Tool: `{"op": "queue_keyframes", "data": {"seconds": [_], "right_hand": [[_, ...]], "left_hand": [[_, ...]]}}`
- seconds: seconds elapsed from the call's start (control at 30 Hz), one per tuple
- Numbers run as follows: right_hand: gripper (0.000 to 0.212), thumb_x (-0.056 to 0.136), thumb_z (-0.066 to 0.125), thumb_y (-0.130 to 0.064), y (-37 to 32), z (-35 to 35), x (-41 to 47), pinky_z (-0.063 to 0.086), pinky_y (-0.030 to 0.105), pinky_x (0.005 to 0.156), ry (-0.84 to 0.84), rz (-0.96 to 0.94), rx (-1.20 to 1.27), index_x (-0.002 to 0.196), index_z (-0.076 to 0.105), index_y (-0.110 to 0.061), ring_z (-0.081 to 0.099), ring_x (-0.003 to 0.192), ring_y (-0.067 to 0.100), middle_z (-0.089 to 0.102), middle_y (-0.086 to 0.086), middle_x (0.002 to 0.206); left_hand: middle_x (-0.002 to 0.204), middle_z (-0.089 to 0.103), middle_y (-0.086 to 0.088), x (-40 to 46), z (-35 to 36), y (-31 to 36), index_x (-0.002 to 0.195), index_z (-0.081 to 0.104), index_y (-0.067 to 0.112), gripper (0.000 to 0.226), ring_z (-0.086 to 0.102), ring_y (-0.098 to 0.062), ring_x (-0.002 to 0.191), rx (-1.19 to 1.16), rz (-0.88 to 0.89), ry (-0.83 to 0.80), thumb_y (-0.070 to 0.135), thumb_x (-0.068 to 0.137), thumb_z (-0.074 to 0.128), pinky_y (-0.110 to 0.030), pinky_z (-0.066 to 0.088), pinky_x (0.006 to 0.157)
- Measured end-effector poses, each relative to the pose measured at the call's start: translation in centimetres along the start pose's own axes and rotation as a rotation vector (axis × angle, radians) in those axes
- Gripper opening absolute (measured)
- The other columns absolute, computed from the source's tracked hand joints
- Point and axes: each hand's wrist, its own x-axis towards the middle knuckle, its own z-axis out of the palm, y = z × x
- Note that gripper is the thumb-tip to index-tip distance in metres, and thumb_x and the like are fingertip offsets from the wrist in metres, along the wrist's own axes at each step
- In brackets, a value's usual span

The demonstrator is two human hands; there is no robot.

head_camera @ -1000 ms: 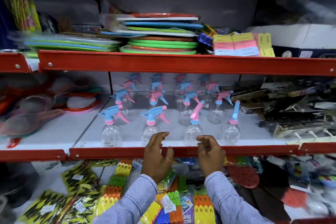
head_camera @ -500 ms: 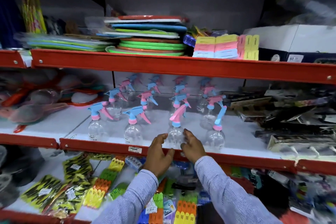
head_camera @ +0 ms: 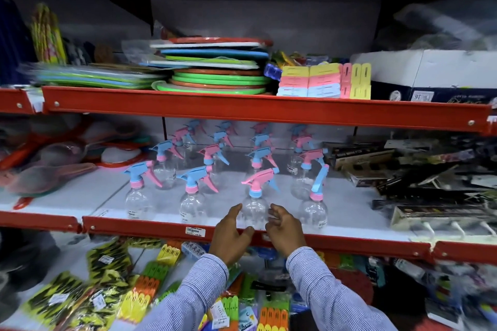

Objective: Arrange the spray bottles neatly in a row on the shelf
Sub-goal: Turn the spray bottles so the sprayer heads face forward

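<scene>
Clear spray bottles with pink-and-blue trigger heads stand in several rows on the middle shelf [head_camera: 161,228]. The front row holds bottles at the left [head_camera: 138,200], left of centre [head_camera: 192,205], centre [head_camera: 254,208] and right [head_camera: 313,213]. My left hand [head_camera: 231,234] and my right hand [head_camera: 283,230] cup the centre front bottle from both sides at its base. Its pink head points left like its two left neighbours. The right bottle's blue head is turned edge-on.
Further spray bottles [head_camera: 259,158] line up behind, towards the back wall. Boxed goods [head_camera: 430,191] crowd the shelf's right side, strainers [head_camera: 48,169] the left. Stacked plates [head_camera: 215,72] sit on the shelf above. Packets of clips [head_camera: 139,295] lie on the shelf below.
Both hands rose from the shelf's red edge and closed around the centre front bottle. Its pink head turned from pointing up-right to pointing left. The camera moved closer.
</scene>
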Motion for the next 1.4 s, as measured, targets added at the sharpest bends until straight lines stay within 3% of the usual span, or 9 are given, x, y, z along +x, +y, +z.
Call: {"op": "queue_keyframes", "data": {"seconds": [0.07, 0.2, 0.47, 0.57, 0.7, 0.93, 1.13, 1.27, 1.4], "right_hand": [[0.052, 0.083, 0.052, -0.003, -0.2, 0.0, -0.1, 0.043, 0.007, 0.078, 0.001, 0.002, -0.003, 0.134, 0.046, -0.009, 0.059, 0.102, 0.011, 0.060, 0.005, 0.129], [0.050, 0.083, 0.054, -0.004, -0.4, 0.1, -0.4, 0.047, 0.021, 0.090, 0.007, -0.003, -0.008, 0.132, 0.049, -0.009, 0.061, 0.107, 0.014, 0.061, 0.005, 0.129], [0.045, 0.082, 0.056, -0.003, -0.3, 0.2, -0.7, 0.053, 0.031, 0.092, 0.018, -0.003, 0.000, 0.127, 0.054, -0.010, 0.061, 0.100, 0.011, 0.064, 0.005, 0.124], [0.043, 0.082, 0.056, -0.004, -0.3, 0.2, -0.6, 0.053, 0.029, 0.090, 0.026, -0.007, -0.009, 0.124, 0.056, -0.011, 0.061, 0.097, 0.010, 0.065, 0.004, 0.122], [0.040, 0.082, 0.057, -0.004, -0.1, 0.3, -0.5, 0.053, 0.026, 0.088, 0.036, -0.017, -0.016, 0.121, 0.057, -0.013, 0.061, 0.094, 0.009, 0.066, 0.003, 0.119], [0.040, 0.081, 0.058, -0.005, 0.1, 0.4, -0.5, 0.052, 0.028, 0.090, 0.053, -0.009, -0.001, 0.120, 0.058, -0.013, 0.062, 0.098, 0.011, 0.066, 0.003, 0.118], [0.040, 0.078, 0.057, -0.001, 0.8, -0.4, -1.5, 0.049, 0.018, 0.087, 0.176, -0.066, 0.018, 0.114, 0.063, -0.018, 0.064, 0.098, 0.005, 0.068, -0.003, 0.109], [0.035, 0.074, 0.057, 0.000, 2.0, -2.1, -2.4, 0.053, 0.011, 0.073, 0.345, -0.118, 0.016, 0.093, 0.069, -0.027, 0.065, 0.077, -0.005, 0.072, -0.014, 0.087], [0.028, 0.071, 0.060, 0.000, 3.7, -4.7, -2.9, 0.047, 0.006, 0.061, 0.515, -0.105, 0.009, 0.076, 0.067, -0.027, 0.064, 0.066, -0.002, 0.071, -0.015, 0.071]], "left_hand": [[0.139, 0.056, -0.006, 0.0, 0.0, 0.0, 0.144, 0.034, 0.021, 0.064, 0.059, -0.014, 0.097, -0.001, 0.001, -0.013, 0.023, 0.085, 0.059, -0.027, 0.044, 0.094], [0.142, 0.053, -0.007, 0.1, -0.1, -0.2, 0.147, 0.031, 0.020, 0.067, 0.058, -0.024, 0.117, 0.005, -0.002, -0.033, 0.023, 0.086, 0.058, -0.026, 0.042, 0.098], [0.148, 0.047, -0.007, 0.4, -0.4, -0.1, 0.150, 0.023, 0.020, 0.069, 0.057, -0.013, 0.100, -0.023, -0.025, -0.087, 0.024, 0.089, 0.056, -0.022, 0.038, 0.092], [0.150, 0.044, -0.009, 0.5, -0.4, -0.1, 0.150, 0.021, 0.019, 0.070, 0.053, -0.023, 0.125, -0.029, -0.037, -0.097, 0.023, 0.089, 0.055, -0.022, 0.037, 0.095], [0.150, 0.044, -0.009, 0.7, -0.3, -0.3, 0.151, 0.019, 0.020, 0.072, 0.052, -0.024, 0.127, -0.028, -0.040, -0.109, 0.024, 0.089, 0.055, -0.020, 0.035, 0.092], [0.149, 0.046, -0.008, 1.0, -0.3, -0.6, 0.151, 0.018, 0.022, 0.073, 0.054, -0.008, 0.099, -0.019, -0.019, -0.109, 0.025, 0.089, 0.056, -0.018, 0.035, 0.087], [0.145, 0.048, -0.004, 0.0, -0.3, -0.8, 0.143, 0.038, 0.020, 0.066, 0.050, -0.019, 0.127, -0.079, 0.135, 0.110, 0.016, 0.082, 0.063, -0.037, 0.044, 0.107], [0.120, 0.058, 0.006, -0.3, 0.4, 0.3, 0.123, 0.055, 0.026, 0.049, 0.056, -0.005, 0.109, -0.110, 0.302, 0.249, 0.012, 0.077, 0.062, -0.015, 0.047, 0.090], [0.110, 0.061, 0.008, -0.6, 2.8, 2.2, 0.114, 0.061, 0.025, 0.041, 0.059, -0.003, 0.100, -0.151, 0.341, 0.203, 0.009, 0.076, 0.061, -0.018, 0.051, 0.082]]}}
